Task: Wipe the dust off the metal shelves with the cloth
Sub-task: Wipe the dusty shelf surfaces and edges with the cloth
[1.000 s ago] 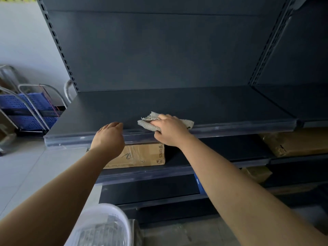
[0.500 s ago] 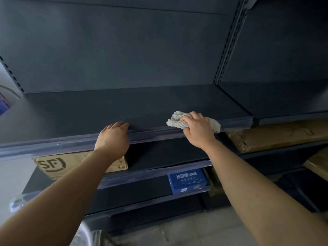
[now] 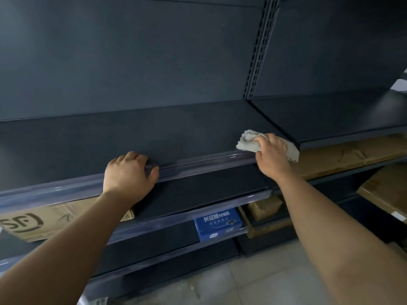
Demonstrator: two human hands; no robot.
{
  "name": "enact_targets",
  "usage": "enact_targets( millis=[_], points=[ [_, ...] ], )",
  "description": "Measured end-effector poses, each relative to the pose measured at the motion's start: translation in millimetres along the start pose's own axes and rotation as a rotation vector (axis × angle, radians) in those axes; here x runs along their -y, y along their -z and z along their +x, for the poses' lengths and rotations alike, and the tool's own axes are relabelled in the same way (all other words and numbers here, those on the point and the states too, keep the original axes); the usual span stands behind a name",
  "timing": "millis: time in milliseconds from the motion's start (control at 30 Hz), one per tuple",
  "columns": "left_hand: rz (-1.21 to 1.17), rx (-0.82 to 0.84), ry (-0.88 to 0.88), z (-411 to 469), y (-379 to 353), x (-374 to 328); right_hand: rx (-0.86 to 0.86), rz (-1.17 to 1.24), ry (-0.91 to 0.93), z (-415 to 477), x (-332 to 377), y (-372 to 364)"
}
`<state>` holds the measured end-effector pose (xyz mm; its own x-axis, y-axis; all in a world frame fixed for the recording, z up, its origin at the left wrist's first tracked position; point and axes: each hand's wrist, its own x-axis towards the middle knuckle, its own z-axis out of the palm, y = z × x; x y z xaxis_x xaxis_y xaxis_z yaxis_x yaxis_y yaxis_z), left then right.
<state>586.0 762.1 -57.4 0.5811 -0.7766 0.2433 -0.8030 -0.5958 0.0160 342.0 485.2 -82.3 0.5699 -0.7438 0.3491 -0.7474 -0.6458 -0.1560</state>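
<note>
A dark grey metal shelf (image 3: pixel 136 137) runs across the view at chest height, with a clear plastic strip along its front edge. My right hand (image 3: pixel 272 156) presses a crumpled pale grey cloth (image 3: pixel 247 143) onto the shelf's right front corner. My left hand (image 3: pixel 128 172) grips the front edge of the same shelf, fingers curled over the strip. A second shelf (image 3: pixel 326 115) adjoins on the right, past a slotted upright (image 3: pixel 258 49).
Lower shelves hold a cardboard box marked SF (image 3: pixel 44 221), a blue carton (image 3: pixel 219 223) and brown boxes (image 3: pixel 343 155) to the right. The dark back panel rises behind the shelf. Pale floor tiles (image 3: pixel 253 280) lie below.
My right hand has slid the cloth rightward along the front edge to the shelf's right corner. My left hand keeps its grip on the edge. My view has shifted right.
</note>
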Motion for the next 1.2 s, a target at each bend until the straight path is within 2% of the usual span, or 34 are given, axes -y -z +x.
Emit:
enact_targets(
  millis=[133,267,333,400,433,533,633,800,900,1067,1200],
  points=[
    [0.054,-0.003,0.042,3,-1,-7,0.025,0.006,-0.127,9,-49,6],
    [0.080,-0.007,0.118,3,-1,-14,0.100,0.154,-0.171,20,-82,19],
    [0.118,-0.002,0.148,3,1,-19,-0.001,0.291,-0.219,24,-83,30],
    [0.130,-0.007,0.183,0,1,-25,-0.246,0.403,-0.270,28,-77,42],
    [0.114,-0.017,0.202,-2,0,-27,-0.316,0.413,-0.238,29,-74,47],
    [0.083,-0.030,0.235,-10,-2,-41,-0.264,0.425,-0.157,20,-69,48],
    [0.072,-0.033,0.249,-15,-2,-52,-0.375,0.399,-0.219,1,-65,28],
    [0.061,-0.010,0.269,-20,0,-55,-0.213,0.377,-0.273,-26,-32,-4],
    [0.035,-0.004,0.281,-27,1,-51,-0.179,0.341,-0.283,-26,-20,-2],
    [-0.041,-0.004,0.292,-41,4,-33,-0.102,0.367,-0.036,-42,29,-2],
    [-0.069,-0.008,0.308,-54,12,-4,-0.053,0.356,0.008,-55,86,-15]
  ],
)
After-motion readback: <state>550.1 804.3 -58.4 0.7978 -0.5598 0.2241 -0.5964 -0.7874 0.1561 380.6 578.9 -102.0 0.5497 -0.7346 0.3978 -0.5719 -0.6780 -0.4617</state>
